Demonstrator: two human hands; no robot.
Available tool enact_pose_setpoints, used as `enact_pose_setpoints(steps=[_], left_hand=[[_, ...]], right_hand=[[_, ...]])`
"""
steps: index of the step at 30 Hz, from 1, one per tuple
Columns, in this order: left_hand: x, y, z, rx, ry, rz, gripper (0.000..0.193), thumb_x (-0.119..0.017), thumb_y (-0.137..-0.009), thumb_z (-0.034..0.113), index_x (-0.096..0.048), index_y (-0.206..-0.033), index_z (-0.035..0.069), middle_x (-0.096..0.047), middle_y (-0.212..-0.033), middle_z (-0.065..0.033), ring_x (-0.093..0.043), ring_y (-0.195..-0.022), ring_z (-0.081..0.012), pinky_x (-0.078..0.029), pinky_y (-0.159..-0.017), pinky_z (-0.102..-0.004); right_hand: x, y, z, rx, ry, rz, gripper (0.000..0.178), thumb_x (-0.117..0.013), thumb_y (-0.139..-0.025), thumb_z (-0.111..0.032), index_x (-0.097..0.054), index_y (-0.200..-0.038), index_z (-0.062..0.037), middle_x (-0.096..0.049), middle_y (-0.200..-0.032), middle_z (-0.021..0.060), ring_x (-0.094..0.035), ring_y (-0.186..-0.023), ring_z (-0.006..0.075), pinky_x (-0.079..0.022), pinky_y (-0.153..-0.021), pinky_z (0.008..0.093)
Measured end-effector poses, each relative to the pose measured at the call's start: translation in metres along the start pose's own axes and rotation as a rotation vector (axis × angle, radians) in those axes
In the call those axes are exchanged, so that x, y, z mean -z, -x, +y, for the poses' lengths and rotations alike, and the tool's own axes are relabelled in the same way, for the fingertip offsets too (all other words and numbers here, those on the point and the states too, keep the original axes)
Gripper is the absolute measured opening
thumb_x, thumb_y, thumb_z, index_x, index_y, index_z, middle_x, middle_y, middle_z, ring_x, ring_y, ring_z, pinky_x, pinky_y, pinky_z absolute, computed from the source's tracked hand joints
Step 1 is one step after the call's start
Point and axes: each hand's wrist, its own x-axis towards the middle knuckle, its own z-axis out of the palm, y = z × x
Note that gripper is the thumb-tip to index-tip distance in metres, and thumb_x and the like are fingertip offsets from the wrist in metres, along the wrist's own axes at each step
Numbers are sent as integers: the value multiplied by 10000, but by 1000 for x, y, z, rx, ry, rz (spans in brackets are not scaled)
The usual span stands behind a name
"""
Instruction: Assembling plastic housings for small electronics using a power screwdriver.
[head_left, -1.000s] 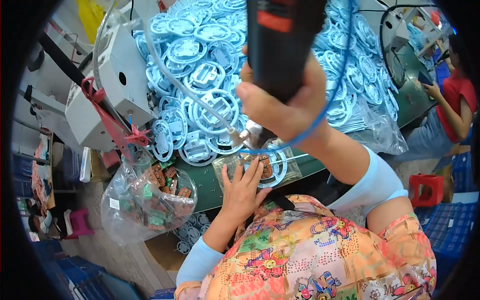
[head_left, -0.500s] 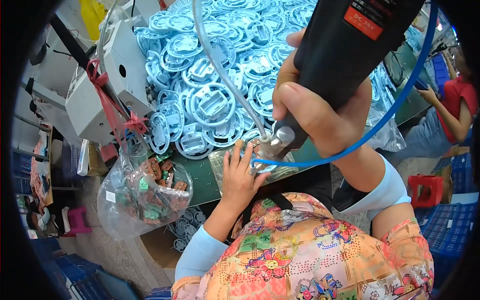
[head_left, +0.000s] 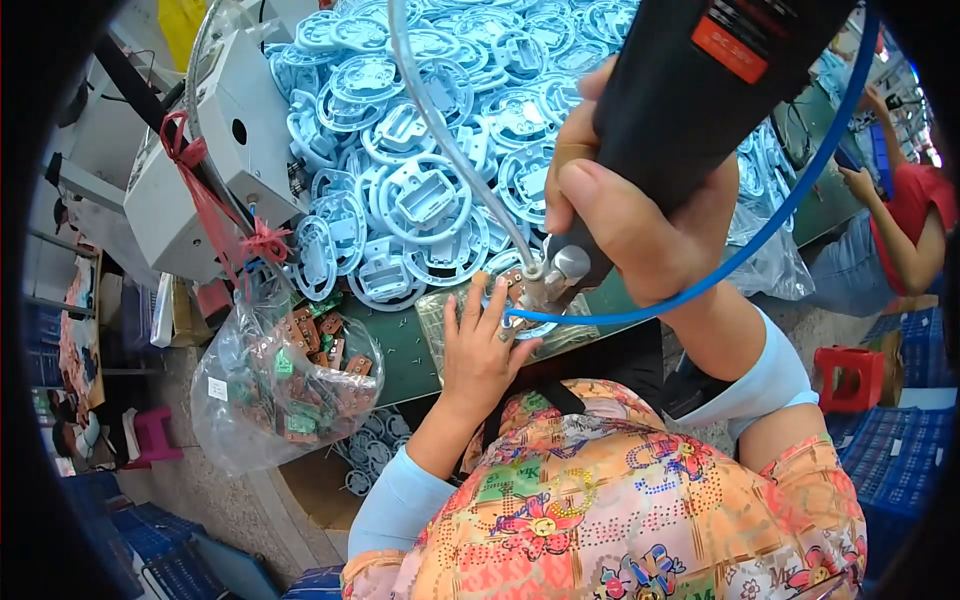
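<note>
My right hand is wrapped round the thick black body of an electric screwdriver. Its metal head, fed by a clear hose and a blue tube, points down onto a light-coloured round plastic part. A small brown circuit board shows beside the head. My left hand lies with fingers spread at the part's left edge, touching it; one fingertip has a tan cover. The tool's tip and much of the part are hidden behind the metal head.
Behind my hands rises a heap of pale blue ring-shaped plastic parts on the green table. At left stand a grey machine box and a clear bag of circuit boards. A co-worker and a red stool are at right.
The screwdriver head and both hands stay at the same part, with only slight shifts. The view has moved a little. At right, the co-worker's arm is now raised.
</note>
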Motion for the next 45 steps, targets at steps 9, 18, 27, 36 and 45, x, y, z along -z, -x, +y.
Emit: enact_pose_setpoints(steps=[9,18,27,36,45], left_hand=[[-7,1,-5,-48,-35,48,506,-802,-746,289,-638,-1164,57,-482,-1423,-145,-371,-1371,-392,-295,-1042,-631],[1,-12,7,40,9,-7,637,-848,-686,310,-565,-1160,-8,-404,-1466,-236,-305,-1419,-408,-254,-1081,-626],[-4,-11,1,40,21,-19,699,-846,-688,319,-537,-1195,-50,-399,-1480,-208,-299,-1420,-408,-269,-1083,-617],[-5,-13,1,28,53,11,590,-837,-698,318,-577,-1147,37,-424,-1463,-191,-311,-1414,-402,-279,-1067,-625],[7,-8,-2,14,-8,-78,532,-822,-709,332,-602,-1092,36,-450,-1424,-218,-328,-1400,-408,-307,-1044,-623]], right_hand=[[-8,2,-14,61,89,-83,459,-622,-780,83,-483,-1217,66,-613,-797,82,-613,-650,132,-506,-603,277],[6,-14,-30,-62,42,-15,422,-615,-825,-2,-468,-1212,81,-608,-720,102,-604,-606,152,-486,-590,274],[6,-7,-10,-112,-5,-26,431,-610,-820,5,-466,-1220,79,-606,-731,113,-610,-606,163,-496,-578,287],[8,2,-2,-5,-18,-22,372,-596,-821,12,-459,-1163,60,-593,-748,108,-598,-599,156,-499,-582,280],[13,-12,-22,-88,-17,33,440,-604,-835,-16,-452,-1241,65,-603,-787,105,-590,-609,143,-495,-598,279]])
